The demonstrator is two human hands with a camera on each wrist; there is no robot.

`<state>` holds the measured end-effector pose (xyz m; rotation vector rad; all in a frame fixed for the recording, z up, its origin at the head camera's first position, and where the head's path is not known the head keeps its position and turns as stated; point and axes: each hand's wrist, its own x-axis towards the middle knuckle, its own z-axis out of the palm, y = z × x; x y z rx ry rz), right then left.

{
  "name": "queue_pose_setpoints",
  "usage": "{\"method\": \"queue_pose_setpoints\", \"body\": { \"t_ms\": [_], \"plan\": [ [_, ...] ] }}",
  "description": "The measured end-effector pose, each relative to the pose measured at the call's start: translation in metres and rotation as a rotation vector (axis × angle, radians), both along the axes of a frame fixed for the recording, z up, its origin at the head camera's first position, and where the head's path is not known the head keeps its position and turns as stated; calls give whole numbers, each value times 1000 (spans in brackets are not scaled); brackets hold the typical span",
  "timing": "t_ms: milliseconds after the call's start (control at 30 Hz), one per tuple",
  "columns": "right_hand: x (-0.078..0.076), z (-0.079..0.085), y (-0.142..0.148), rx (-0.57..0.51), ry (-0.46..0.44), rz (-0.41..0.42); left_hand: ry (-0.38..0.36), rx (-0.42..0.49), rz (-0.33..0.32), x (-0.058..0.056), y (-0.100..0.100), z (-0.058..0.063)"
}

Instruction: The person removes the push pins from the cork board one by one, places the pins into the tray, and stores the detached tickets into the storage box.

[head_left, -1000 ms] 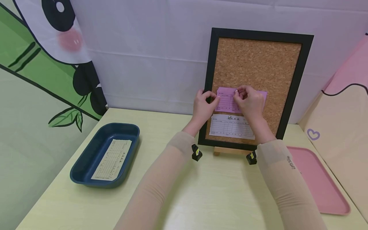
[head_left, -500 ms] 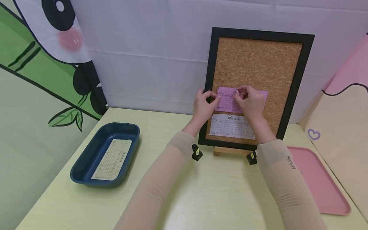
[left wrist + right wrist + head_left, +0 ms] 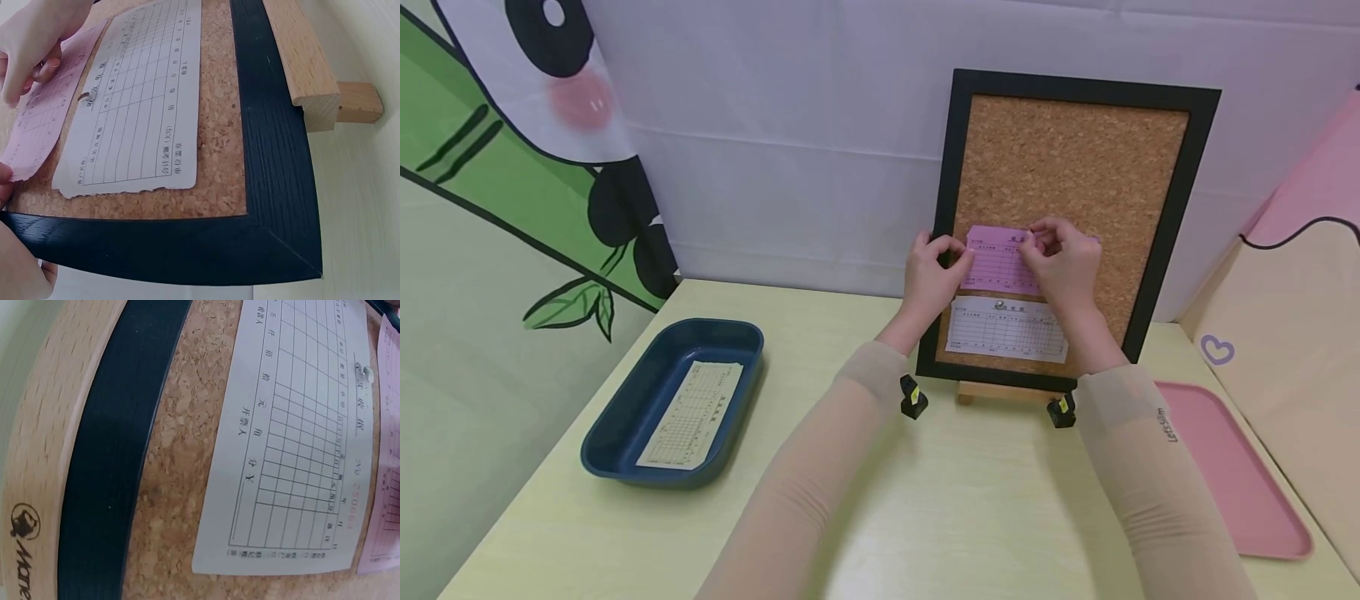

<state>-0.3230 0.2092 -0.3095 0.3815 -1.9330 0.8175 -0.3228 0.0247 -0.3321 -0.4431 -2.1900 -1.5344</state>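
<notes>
A pink form slip (image 3: 1000,258) lies against the cork board (image 3: 1075,167), just above a white form slip (image 3: 1007,329). My left hand (image 3: 932,275) pinches the pink slip's left edge between thumb and forefinger. Over the upper middle of the pink slip, my right hand (image 3: 1066,262) has its fingers curled, thumb and forefinger pinching a tiny pushpin that the fingertips mostly hide. The right hand covers much of the slip's right half. In the left wrist view a small pin (image 3: 87,97) sits near the top edge of the white slip.
The black frame (image 3: 947,167) surrounds the cork and rests on a wooden stand (image 3: 1007,393). A blue tray (image 3: 617,417) with a cream form slip (image 3: 692,412) stands at the left. A pink tray (image 3: 1240,483) lies at the right, partly behind the right sleeve.
My right hand has shifted slightly to the right along the pink slip, uncovering more of its printed heading. The left hand stays at the slip's left edge.
</notes>
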Motion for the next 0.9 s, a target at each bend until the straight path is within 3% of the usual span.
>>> {"method": "queue_pose_setpoints", "body": {
  "t_ms": [167,400,633,900],
  "plan": [
    [2,-1,2,18,6,27,-8,3,6,2,0,1],
    [8,-1,3,44,28,47,27,-2,64,10,-2,1],
    [24,7,4,74,20,91,77,-41,90,18,-11,7],
    [44,23,8,64,55,121,60,-64,79,25,-22,16]
  ]
}}
